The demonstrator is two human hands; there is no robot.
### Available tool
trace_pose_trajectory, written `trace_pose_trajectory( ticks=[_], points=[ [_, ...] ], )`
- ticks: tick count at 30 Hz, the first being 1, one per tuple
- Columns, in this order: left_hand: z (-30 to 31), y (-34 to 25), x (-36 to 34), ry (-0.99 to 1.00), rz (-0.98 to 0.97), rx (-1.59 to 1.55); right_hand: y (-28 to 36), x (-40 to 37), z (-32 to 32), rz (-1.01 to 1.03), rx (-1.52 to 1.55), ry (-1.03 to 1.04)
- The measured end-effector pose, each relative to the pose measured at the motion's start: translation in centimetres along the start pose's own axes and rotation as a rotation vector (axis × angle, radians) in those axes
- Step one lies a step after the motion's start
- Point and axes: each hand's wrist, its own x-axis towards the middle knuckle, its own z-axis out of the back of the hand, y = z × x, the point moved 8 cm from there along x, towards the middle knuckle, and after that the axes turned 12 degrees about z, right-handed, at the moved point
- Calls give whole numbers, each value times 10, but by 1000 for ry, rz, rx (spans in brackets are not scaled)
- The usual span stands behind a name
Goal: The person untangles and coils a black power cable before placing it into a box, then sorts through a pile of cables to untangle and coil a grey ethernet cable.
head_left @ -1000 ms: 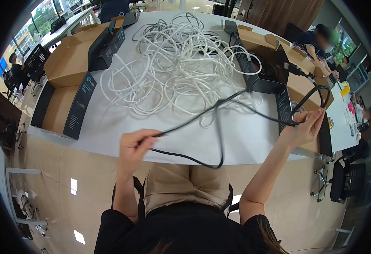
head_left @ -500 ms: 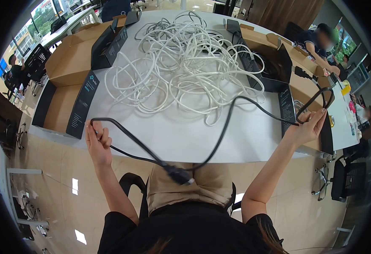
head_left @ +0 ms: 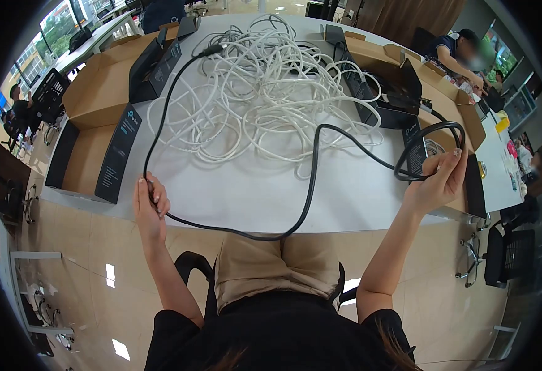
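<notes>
at twelve o'clock on the white desk (head_left: 240,191) lies a tangle of white cables (head_left: 283,68). at nine o'clock the left hand (head_left: 151,201) has its grip clasped around a black cable (head_left: 312,176), whose plug (head_left: 213,50) points toward eleven, over the tangle. the cable sags past the near edge at six, then runs to three o'clock, where the right hand (head_left: 437,176) has its grip grasping the coiled loops.
</notes>
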Motion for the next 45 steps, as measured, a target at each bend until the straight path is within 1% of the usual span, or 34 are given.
trace_pose_trajectory(
  ticks=[2, 3, 6, 7, 10, 11, 14, 15, 18, 19, 22, 23, 25, 27, 28, 29, 30, 32, 33, 36, 37, 40, 41, 42, 44, 45],
  points=[
    [3, 5, 4, -26, -72, 174, 5, -4, -6, 11, 0, 21],
    [-2, 1, 3, -39, -109, 262, 6, -6, -9, -14, 2, 18],
    [-29, -7, -15, -99, -240, 411, 14, -13, -21, -7, 34, 132],
    [-33, -5, -19, -62, -228, 442, 17, -17, -24, 6, 23, 142],
    [-61, 1, -37, -114, -295, 472, 22, -26, -35, 42, 26, 257],
    [-66, 9, -37, -63, -281, 496, 23, -29, -37, 47, 31, 263],
    [-97, 11, -55, -54, -597, 835, 27, -38, -45, 36, 28, 295],
    [-105, 16, -57, 23, -540, 830, 28, -41, -47, 39, 23, 328],
    [-120, 32, -58, 105, -475, 720, 30, -46, -53, 69, -6, 355],
    [-125, 34, -59, 140, -546, 787, 29, -48, -53, 48, -18, 369],
    [-134, 25, -64, 174, -652, 781, 32, -52, -62, 21, 29, 466],
    [-132, 28, -58, 209, -558, 655, 32, -53, -64, 21, 41, 494],
    [-127, 37, -48, 273, -363, 404, 32, -57, -66, -50, 63, 498],
    [-138, 55, -44, 490, 8, 349, 36, -60, -69, -151, 117, 489],
    [-144, 64, -47, 595, 193, 318, 39, -59, -70, -105, 108, 492],
    [-148, 71, -50, 670, 297, 303, 42, -59, -70, -59, 100, 494],
    [-153, 70, -54, 708, 351, 244, 44, -59, -70, -14, 91, 497],
    [-166, 64, -65, 781, 463, 124, 47, -60, -67, -8, 138, 465],
    [-170, 66, -67, 836, 514, 165, 48, -60, -65, -4, 162, 451],
    [-177, 61, -70, 705, 469, 231, 55, -57, -57, 95, 180, 420],
    [-179, 63, -71, 756, 497, 109, 56, -56, -53, 69, 129, 387],
    [-181, 73, -67, 635, 559, -37, 76, -61, -40, 448, -122, 349],
    [-183, 76, -68, 682, 539, -100, 89, -65, -39, 572, -153, 337],
    [-186, 76, -72, 691, 564, -249, 110, -66, -53, 859, -285, 433],
    [-194, 71, -78, 704, 604, -546, 118, -71, -54, 857, -111, 691],
    [-200, 66, -81, 772, 587, -528, 124, -73, -57, 865, -123, 758]
  ],
)
